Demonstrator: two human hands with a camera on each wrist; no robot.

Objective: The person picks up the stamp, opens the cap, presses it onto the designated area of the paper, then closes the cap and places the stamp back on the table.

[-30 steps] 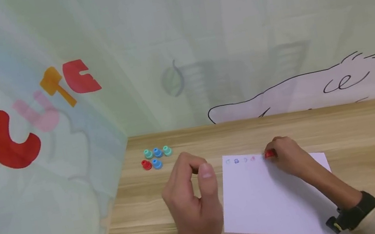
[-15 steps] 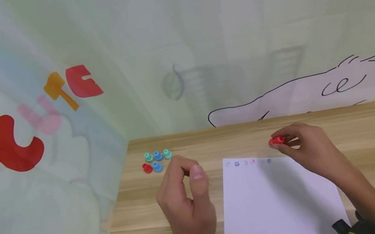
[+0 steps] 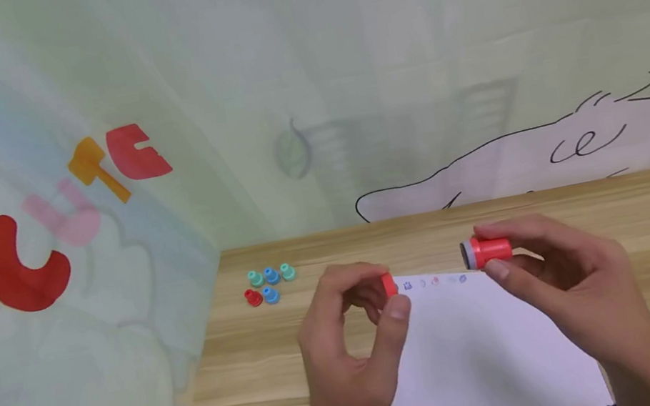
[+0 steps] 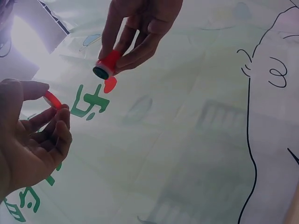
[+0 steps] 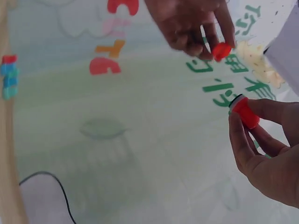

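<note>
My right hand [image 3: 580, 281] pinches a red stamp [image 3: 491, 250] by its body, tipped sideways so its dark printing face points left. Between thumb and fingers of my left hand [image 3: 359, 357] is the stamp's red cap [image 3: 389, 284]. Both hands are raised over a white sheet of paper [image 3: 488, 348], the stamp and cap apart and roughly level. Small printed marks in several colours run along the paper's top edge. In the left wrist view the stamp [image 4: 107, 64] shows its dark face beside the cap [image 4: 53, 100].
Several small stamps [image 3: 271, 295] in red, blue and teal stand in two rows at the back left of the wooden table [image 3: 253, 390]. A printed curtain [image 3: 254, 99] hangs behind and along the left side.
My right hand has lifted the stamp off the paper and turned it sideways, leaving a dark blue mark. The left hand has moved right, and the cap in it now shows.
</note>
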